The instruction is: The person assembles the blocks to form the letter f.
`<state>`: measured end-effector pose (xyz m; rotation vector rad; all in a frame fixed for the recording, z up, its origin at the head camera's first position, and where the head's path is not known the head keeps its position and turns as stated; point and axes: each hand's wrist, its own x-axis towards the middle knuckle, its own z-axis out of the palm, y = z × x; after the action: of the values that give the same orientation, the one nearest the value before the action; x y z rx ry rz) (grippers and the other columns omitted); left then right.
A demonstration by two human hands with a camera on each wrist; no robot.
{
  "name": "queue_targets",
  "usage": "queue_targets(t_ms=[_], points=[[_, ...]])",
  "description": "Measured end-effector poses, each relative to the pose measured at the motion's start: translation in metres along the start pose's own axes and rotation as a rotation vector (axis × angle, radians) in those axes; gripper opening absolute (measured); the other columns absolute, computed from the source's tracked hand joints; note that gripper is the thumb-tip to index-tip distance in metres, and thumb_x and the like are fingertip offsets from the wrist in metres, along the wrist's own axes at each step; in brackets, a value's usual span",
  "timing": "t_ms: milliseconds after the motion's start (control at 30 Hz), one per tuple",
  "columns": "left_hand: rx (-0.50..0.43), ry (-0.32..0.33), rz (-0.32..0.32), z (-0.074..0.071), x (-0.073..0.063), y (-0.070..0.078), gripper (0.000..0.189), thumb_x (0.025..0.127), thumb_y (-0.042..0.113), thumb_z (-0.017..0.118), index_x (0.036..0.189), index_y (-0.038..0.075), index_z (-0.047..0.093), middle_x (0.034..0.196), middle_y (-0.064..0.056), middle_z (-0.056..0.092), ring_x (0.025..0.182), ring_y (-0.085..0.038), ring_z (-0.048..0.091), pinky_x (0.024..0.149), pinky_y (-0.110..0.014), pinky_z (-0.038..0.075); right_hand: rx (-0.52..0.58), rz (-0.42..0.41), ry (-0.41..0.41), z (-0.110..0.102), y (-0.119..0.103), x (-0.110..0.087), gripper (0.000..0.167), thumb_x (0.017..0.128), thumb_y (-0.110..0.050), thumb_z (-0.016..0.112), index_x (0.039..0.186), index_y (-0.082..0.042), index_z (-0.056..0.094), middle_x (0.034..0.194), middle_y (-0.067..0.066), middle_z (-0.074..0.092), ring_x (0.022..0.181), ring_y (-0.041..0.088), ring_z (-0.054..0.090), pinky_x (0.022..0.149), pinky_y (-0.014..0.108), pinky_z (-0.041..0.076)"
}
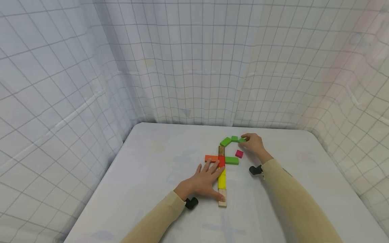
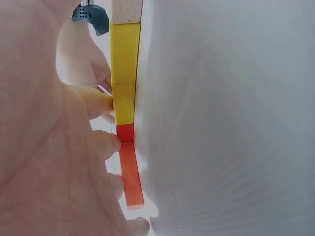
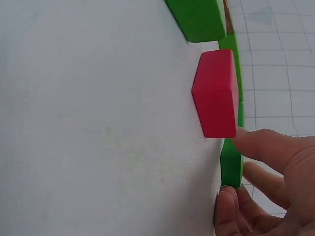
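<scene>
In the head view, wooden blocks lie flat in a connected figure. My left hand (image 1: pixel 205 182) is spread over its lower part, fingers straight. Its fingertips rest at the orange block (image 1: pixel 210 158), red block (image 1: pixel 222 161) and yellow block (image 1: pixel 222 180), its thumb on the plain wood block (image 1: pixel 222 201). My right hand (image 1: pixel 253 144) pinches a green block (image 3: pixel 231 169) at the right end of a curved row. Beside it in that row are a small green block (image 1: pixel 234 138) and a longer green block (image 1: pixel 226 141), which meets the brown block (image 1: pixel 221 150).
A pink block (image 1: pixel 239 154) lies inside the curve, close to my right hand. Another green block (image 1: pixel 232 160) extends right from the red one. The white tabletop (image 1: pixel 152 189) is bounded by a white grid-patterned curtain (image 1: pixel 188 67) behind and at both sides.
</scene>
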<state>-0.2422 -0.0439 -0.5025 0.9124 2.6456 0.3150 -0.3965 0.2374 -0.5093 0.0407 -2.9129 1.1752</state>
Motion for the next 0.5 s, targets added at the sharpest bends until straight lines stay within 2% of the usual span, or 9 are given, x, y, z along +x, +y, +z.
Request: queue_targets(t_ms=[233, 500], points=[[0.008, 0.013, 0.001, -0.001, -0.001, 0.002, 0.115, 0.074, 0.083, 0.062, 0.163, 0.029, 0.013, 0.169, -0.002, -0.003, 0.153, -0.033, -0.009, 0.116, -0.066, 0.002, 0.028, 0.010, -0.035, -0.009, -0.004, -0.007, 0.055, 0.088, -0.022, 0.079, 0.138, -0.007, 0.060, 0.128, 0.022, 0.060, 0.112, 0.037, 0.056, 0.093, 0.049, 0.049], [0.001, 0.006, -0.006, -0.002, -0.003, 0.003, 0.116, 0.074, 0.083, 0.062, 0.163, 0.028, 0.014, 0.169, -0.002, -0.003, 0.153, -0.033, -0.010, 0.116, -0.065, 0.001, 0.031, 0.003, -0.018, -0.012, -0.006, -0.020, 0.052, 0.091, -0.027, 0.076, 0.137, -0.008, 0.061, 0.130, 0.021, 0.059, 0.116, 0.037, 0.055, 0.091, 0.050, 0.051]])
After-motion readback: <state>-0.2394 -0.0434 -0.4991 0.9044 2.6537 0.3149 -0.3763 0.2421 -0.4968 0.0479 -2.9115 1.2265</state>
